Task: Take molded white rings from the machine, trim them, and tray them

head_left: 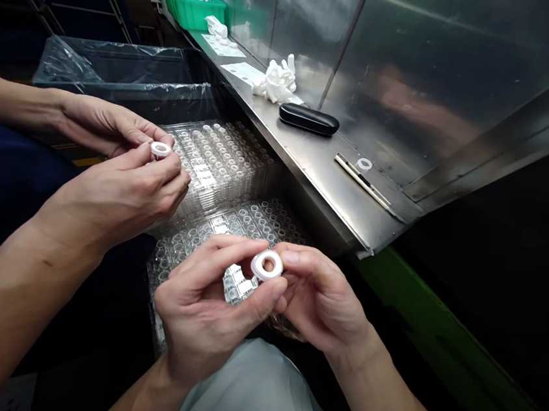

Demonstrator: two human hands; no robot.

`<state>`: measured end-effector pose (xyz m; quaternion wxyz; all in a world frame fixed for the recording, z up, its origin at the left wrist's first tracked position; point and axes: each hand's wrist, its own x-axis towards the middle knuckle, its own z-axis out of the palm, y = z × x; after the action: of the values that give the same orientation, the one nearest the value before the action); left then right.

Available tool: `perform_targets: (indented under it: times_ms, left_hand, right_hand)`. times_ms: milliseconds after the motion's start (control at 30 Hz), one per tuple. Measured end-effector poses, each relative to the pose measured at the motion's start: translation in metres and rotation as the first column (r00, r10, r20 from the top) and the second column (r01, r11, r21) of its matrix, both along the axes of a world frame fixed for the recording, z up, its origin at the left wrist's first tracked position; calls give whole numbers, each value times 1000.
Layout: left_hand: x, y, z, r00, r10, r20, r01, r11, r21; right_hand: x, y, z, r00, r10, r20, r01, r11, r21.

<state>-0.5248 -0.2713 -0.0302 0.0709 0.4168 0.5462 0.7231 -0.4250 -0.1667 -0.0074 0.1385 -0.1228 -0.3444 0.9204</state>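
Observation:
A small white plastic ring (260, 271) with a round hole is held up in front of my lap. My left hand (210, 297) pinches it between thumb and forefinger from the left. From the right, my right hand (326, 296) grips its edge with thumb and fingertips, the other fingers curled behind. Below and behind my hands lies a clear plastic tray (183, 238) with rows of round pockets, partly covered by my hands. Beyond it stands a stack of similar clear trays (252, 177) with ring-shaped pieces in the pockets.
At left, a co-worker's hands (144, 182) hold another white ring (161, 149). The metal ledge (303, 163) carries a black case (309, 119), white gloves (276, 80), thin sticks (367, 186) and a loose ring (364, 164). Farther back are a plastic-lined bin (134, 89) and a green basket (191, 10).

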Motion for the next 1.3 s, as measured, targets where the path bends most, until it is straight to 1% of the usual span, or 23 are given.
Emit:
perform_targets:
  times_ms: [100, 267, 333, 433, 467, 500, 533, 567, 600, 667, 700, 767, 800, 867, 967, 1000, 1033, 1067, 1100, 1233, 1300]
  left_hand:
    - [-1, 0, -1, 1000, -17, 18, 18, 1000, -3]
    - [-2, 2, -5, 1000, -8, -2, 8, 1000, -7]
    - [-2, 6, -8, 1000, 18, -10, -18, 1000, 2]
    - [-2, 12, -14, 996, 92, -13, -92, 995, 45]
    - [-3, 14, -16, 993, 114, -12, -113, 992, 57]
    - [-3, 16, -17, 991, 131, -15, -130, 990, 60]
    - [-5, 18, -17, 989, 144, -17, -143, 988, 58]
    - [-6, 20, -17, 988, 155, -16, -154, 987, 52]
    - [-9, 22, -17, 987, 163, -7, -162, 986, 40]
    - [-14, 25, -18, 985, 170, 23, -170, 985, 7]
    - [-16, 27, -18, 985, 169, 47, -169, 986, -9]
    - [-20, 30, -19, 982, 160, 96, -158, 987, -23]
    - [-21, 30, -20, 982, 149, 114, -148, 989, -22]
    - [-22, 31, -20, 984, 122, 127, -121, 992, -17]
    - [-21, 32, -20, 991, 103, 90, -101, 995, -26]
    - [-21, 34, -19, 993, 92, 77, -91, 996, -27]
    - [-20, 35, -19, 995, 79, 64, -78, 997, -25]
    - [-19, 37, -19, 997, 61, 51, -59, 998, -24]
    - [-18, 38, -19, 999, 35, 40, -34, 999, -19]
    - [-15, 41, -23, 997, -62, 43, 62, 998, 12]
    - [-15, 40, -26, 996, -70, 57, 69, 997, 27]
  right_hand:
    - [1, 1, 0, 1000, -12, 19, 12, 1000, 25]
    - [-1, 0, -2, 999, -39, 25, 38, 999, 36]
    - [-3, -1, -4, 998, -56, 23, 55, 998, 35]
    - [-6, 0, -7, 997, -59, 54, 57, 998, 35]
    - [-5, 1, -6, 996, -61, 70, 56, 996, 68]
    - [-3, 3, -4, 993, -73, 88, 60, 989, 134]
    - [0, 5, -1, 989, -97, 108, 71, 971, 227]
    - [3, 7, 4, 983, -128, 129, 79, 939, 335]
    - [8, 9, 9, 974, -165, 154, 81, 892, 446]
    - [17, 12, 21, 948, -244, 207, 56, 763, 644]
    - [21, 13, 26, 930, -289, 226, 37, 687, 726]
    - [28, 14, 33, 903, -381, 197, 20, 497, 867]
    - [32, 15, 35, 892, -424, 157, 27, 397, 917]
    - [38, 19, 36, 873, -481, 81, 33, 224, 974]
    - [44, 31, 31, 824, -565, -36, 29, -21, 999]
    - [46, 38, 29, 802, -592, -80, 29, -94, 995]
    - [46, 44, 26, 778, -617, -117, 29, -151, 988]
    - [46, 51, 23, 756, -637, -149, 30, -193, 981]
    - [45, 58, 20, 741, -650, -168, 26, -223, 975]
    - [39, 74, 9, 726, -649, -226, 24, -305, 952]
    - [37, 75, 5, 711, -657, -250, 28, -329, 944]
